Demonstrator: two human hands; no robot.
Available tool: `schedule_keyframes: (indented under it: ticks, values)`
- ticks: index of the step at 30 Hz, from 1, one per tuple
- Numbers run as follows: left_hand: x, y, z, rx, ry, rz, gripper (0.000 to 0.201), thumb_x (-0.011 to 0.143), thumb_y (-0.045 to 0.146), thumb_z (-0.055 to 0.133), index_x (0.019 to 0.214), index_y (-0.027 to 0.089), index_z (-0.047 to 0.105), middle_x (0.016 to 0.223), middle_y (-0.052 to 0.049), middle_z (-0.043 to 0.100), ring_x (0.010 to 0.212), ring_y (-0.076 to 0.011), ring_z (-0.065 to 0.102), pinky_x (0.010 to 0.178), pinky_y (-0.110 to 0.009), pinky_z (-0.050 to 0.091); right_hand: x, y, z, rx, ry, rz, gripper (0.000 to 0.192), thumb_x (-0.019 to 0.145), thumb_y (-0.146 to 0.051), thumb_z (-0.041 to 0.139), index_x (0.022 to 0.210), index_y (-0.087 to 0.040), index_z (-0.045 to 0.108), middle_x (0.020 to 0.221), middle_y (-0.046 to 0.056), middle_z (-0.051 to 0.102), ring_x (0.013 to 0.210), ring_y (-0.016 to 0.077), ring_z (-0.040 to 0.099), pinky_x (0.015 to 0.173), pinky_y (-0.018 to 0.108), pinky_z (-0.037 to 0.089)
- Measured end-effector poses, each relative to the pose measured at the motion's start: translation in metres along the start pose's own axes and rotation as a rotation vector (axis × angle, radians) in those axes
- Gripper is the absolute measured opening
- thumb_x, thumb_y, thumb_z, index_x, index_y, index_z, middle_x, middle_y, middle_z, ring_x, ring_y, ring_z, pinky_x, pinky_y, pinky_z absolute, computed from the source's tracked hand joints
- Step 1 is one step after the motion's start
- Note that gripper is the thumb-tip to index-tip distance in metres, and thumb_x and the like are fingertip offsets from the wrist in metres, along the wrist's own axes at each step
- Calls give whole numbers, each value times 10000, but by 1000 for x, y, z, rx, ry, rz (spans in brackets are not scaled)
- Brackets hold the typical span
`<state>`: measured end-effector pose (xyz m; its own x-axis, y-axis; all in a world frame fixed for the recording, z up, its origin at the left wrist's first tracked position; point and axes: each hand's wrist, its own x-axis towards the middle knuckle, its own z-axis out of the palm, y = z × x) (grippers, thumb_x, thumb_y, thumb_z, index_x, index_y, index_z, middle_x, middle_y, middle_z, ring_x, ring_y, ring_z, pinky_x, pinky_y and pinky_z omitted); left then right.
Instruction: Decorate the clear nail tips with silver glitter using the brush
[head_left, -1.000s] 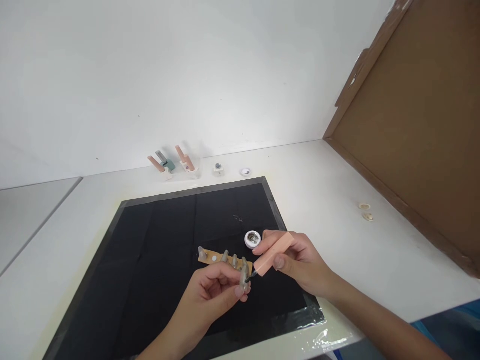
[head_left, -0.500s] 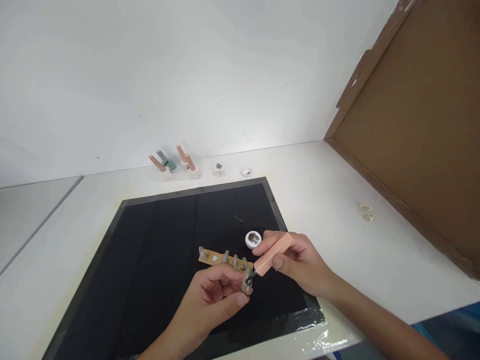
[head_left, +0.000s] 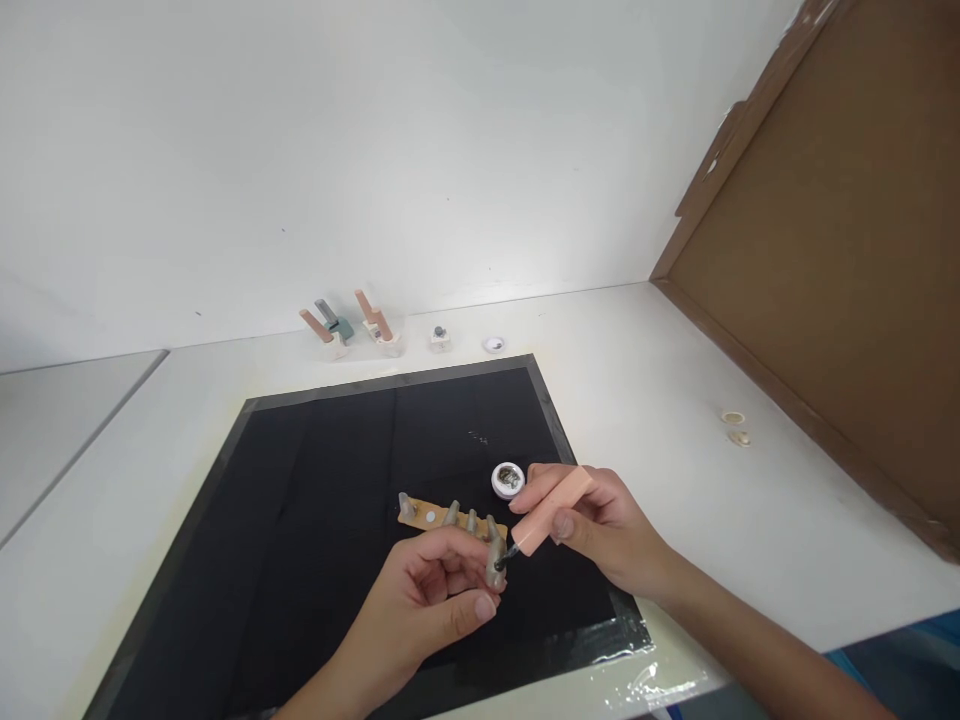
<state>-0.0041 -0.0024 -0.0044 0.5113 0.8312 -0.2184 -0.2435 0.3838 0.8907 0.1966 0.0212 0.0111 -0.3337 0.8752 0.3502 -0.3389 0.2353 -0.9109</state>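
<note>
While the left hand [head_left: 420,600] is pinching a small grey nail tip [head_left: 494,563] between thumb and forefinger, its grip is clenched on that piece and is holding it just above the black mat [head_left: 315,480]. The right hand [head_left: 600,525] is grasping a peach-coloured brush handle [head_left: 551,510], fingers closed around it, and the dark bristle end is touching or all but touching the nail tip; which of the two cannot be told. The handle's long axis is running from upper right down to lower left, so the nail tip is lying just off the low left end of the handle, toward the person's left. Just beyond the left hand's fingers, a tan strip [head_left: 429,516] carrying more grey tips is lying on the mat, and a small white pot [head_left: 508,480] is sitting close beside the right hand's knuckles. At the far edge of the white desk [head_left: 660,380], several small stands [head_left: 352,328] are waiting near the wall.
</note>
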Motion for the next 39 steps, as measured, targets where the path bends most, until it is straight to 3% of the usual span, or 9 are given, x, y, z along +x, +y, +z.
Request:
schedule_keyframes:
  ticks: [18,26,34,39]
  values:
    - [3,2,5,-8,9,12,261,637,383,803,808,193,745,722,-22,691,659,-116,595,630,-220,473,-2,-1,-1,2,-28,42,141,866,-313,614,910,-223,713,807,23,728,785,134,632,715,280,521]
    - [1,2,4,11,21,-46,255,636,372,803,786,179,729,726,-24,692,634,-125,589,642,-250,462,-2,-3,0,2,-32,59,148,865,-329,611,870,-229,720,841,31,720,796,137,640,728,277,527]
    - [1,2,4,-2,24,-55,261,631,379,806,770,171,732,723,-21,701,623,-116,593,636,-239,475,-2,-3,1,11,-52,43,152,875,-314,601,958,-253,713,851,25,717,776,131,639,707,268,524]
    - [1,3,3,-10,28,-72,265,629,385,806,766,171,732,704,-21,701,610,-118,594,655,-262,490,-1,-2,0,46,14,20,196,876,-371,588,963,-249,713,753,15,707,768,132,625,692,265,522]
